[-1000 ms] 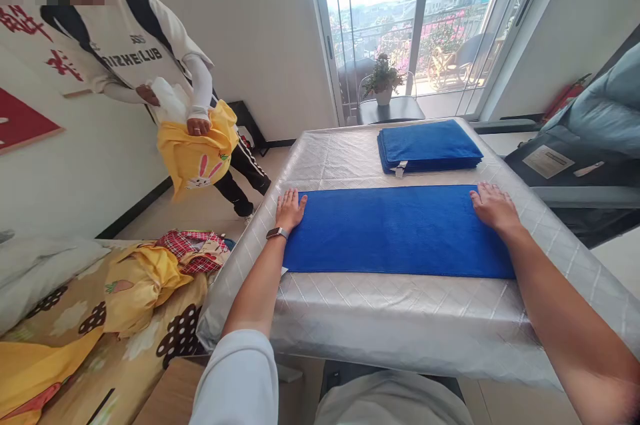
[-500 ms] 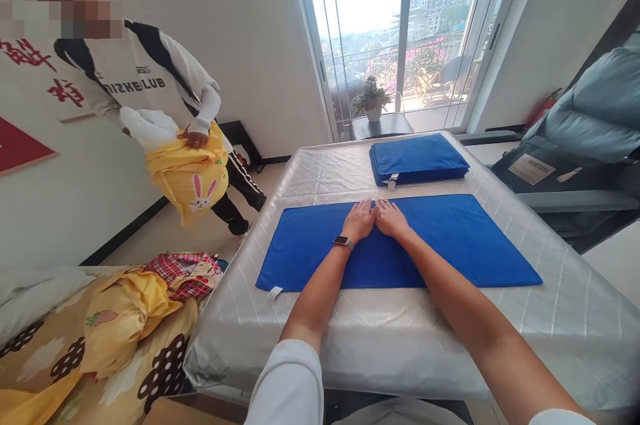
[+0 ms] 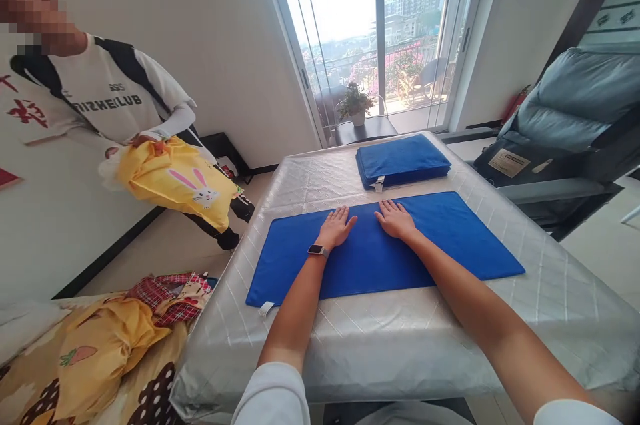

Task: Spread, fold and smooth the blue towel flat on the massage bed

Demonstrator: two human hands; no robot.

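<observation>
A blue cloth [image 3: 360, 272] lies flat on the silver-covered table [image 3: 390, 338], its long side running across in front of me. A small white tag pokes out at its near left corner. On the cloth's far half, my left hand [image 3: 336, 228] rests palm down, fingers stretched and thumb apart. My right hand [image 3: 396, 218] lies the same way a little to the right, with a gap of blue cloth between the two. Neither hand holds anything. Just beyond them sits a stack of folded blue cloths [image 3: 403, 160] with a white tag at its near edge.
At the left a person [image 3: 110, 95] stands holding a yellow bag with a rabbit [image 3: 187, 178]. A bed with a yellow cloth [image 3: 100, 345] and red plaid fabric [image 3: 167, 298] is at lower left. A grey recliner [image 3: 575, 125] stands right; a potted plant [image 3: 356, 105] sits beyond the table.
My hands have slid apart from the middle of the cloth, the left one to the left. The other person's yellow bag has been lifted and turned. The view has shifted slightly.
</observation>
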